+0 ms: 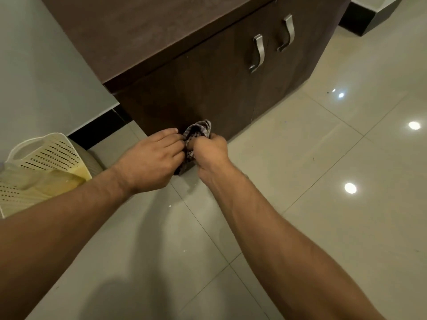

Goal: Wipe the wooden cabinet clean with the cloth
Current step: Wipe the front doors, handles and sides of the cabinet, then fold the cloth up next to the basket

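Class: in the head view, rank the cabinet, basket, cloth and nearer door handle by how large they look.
1. Cabinet
2. Basket, though nearer and cut off by the frame
3. Cloth and handle: too close to rank; the cloth is bunched and partly hidden.

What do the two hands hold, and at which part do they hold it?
Both hold the checked cloth. The right hand grips its bunched middle; the left hand pinches its left side. Its top sticks out above the hands.

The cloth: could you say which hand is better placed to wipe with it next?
Probably the right hand: it grips the bunched cloth by the cabinet front; the left hand only pinches its edge.
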